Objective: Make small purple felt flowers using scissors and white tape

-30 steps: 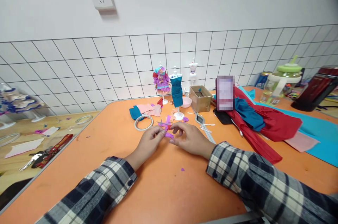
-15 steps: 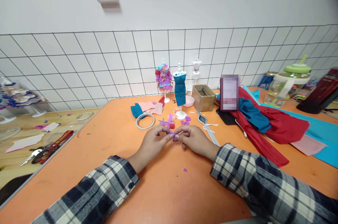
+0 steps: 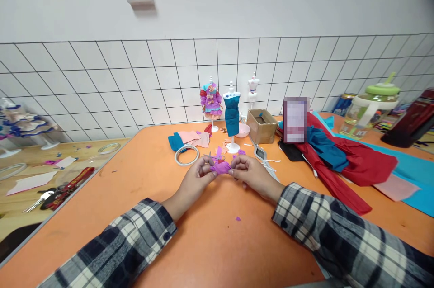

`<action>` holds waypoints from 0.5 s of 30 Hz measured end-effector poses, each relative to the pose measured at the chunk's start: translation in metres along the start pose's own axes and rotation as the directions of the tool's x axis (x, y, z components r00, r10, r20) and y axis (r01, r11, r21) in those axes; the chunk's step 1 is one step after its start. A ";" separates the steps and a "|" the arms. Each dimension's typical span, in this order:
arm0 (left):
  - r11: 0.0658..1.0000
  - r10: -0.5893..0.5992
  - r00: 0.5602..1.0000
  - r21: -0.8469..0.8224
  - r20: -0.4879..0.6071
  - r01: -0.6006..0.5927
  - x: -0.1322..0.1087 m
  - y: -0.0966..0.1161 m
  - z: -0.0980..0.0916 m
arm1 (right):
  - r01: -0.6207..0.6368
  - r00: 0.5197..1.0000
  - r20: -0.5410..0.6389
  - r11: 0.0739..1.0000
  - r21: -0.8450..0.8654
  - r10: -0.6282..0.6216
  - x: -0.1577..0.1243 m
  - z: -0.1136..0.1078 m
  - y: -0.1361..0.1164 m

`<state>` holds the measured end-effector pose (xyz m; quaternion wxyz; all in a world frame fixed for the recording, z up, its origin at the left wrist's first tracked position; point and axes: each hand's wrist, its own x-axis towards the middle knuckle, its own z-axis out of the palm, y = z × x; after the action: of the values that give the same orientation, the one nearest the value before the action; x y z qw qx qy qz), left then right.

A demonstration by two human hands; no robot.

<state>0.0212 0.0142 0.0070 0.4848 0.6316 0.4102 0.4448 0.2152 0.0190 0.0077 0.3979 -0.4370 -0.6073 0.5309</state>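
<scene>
Spanning the short gap between both hands, a piece of purple fabric (image 3: pixel 221 168) is held just above the tabletop (image 3: pixel 203 243), near its middle. One end is pinched between the thumb and fingers of the left hand (image 3: pixel 195 178); the other end is gripped by the thumb and fingertips of the right hand (image 3: pixel 252 175). Both wrists are covered by plaid cuffs. Just beyond the fabric, a small red piece (image 3: pixel 220 161) and purple scraps are partly hidden by it and by the hands.

To the left, a pale ring (image 3: pixel 187 164) is laid flat, its far edge close to folded teal and pink cloth. Behind the hands, a small dress form (image 3: pixel 232 116) is wrapped in teal fabric, and another (image 3: pixel 212 102) is clothed in a ruffled purple dress. A pink bowl (image 3: pixel 242 131) is set beside a brown cardboard box (image 3: pixel 259 130). Farther right, a phone (image 3: pixel 295 120) with a blurred screen is propped upright, and red cloth (image 3: pixel 366 159) is heaped beside it. Nearer the front, a tiny purple scrap (image 3: pixel 238 219) is seen lying alone.
</scene>
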 end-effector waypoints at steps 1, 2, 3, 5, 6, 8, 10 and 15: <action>0.998 -0.025 1.000 -0.065 -0.001 0.025 0.000 0.000 0.000 | 0.000 1.000 0.010 1.000 0.012 -0.001 0.000 0.001 0.001; 0.992 -0.042 0.999 -0.116 0.007 0.043 0.000 0.000 0.000 | -0.004 1.000 0.020 1.000 0.014 0.004 -0.001 0.001 0.001; 0.987 -0.052 0.998 -0.153 0.022 0.054 0.000 0.000 0.001 | -0.010 0.999 0.032 1.000 0.008 0.010 -0.001 0.001 0.002; 0.985 -0.060 0.997 -0.158 0.056 0.069 -0.001 -0.001 0.002 | -0.015 0.998 0.060 1.000 -0.014 0.016 -0.001 0.002 0.002; 0.990 -0.072 0.995 -0.119 0.067 0.079 -0.001 -0.002 0.003 | -0.017 0.997 0.072 1.000 -0.018 0.018 -0.001 0.001 0.003; 0.994 -0.106 0.993 0.001 0.059 0.107 -0.001 -0.003 0.004 | -0.009 0.998 0.067 1.000 0.009 0.009 0.001 -0.001 0.003; 0.989 -0.131 0.991 0.066 0.034 0.129 -0.001 -0.004 0.005 | 0.008 1.000 -0.003 0.997 0.076 -0.008 0.003 -0.005 0.002; 0.984 -0.177 0.984 -0.013 0.013 0.178 0.001 -0.003 0.004 | -0.049 0.984 -0.150 0.961 0.273 0.093 0.012 -0.024 0.001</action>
<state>0.0251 0.0147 0.0034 0.5292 0.5917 0.4589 0.3990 0.2342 0.0377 0.0094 0.4818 -0.4422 -0.4796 0.5851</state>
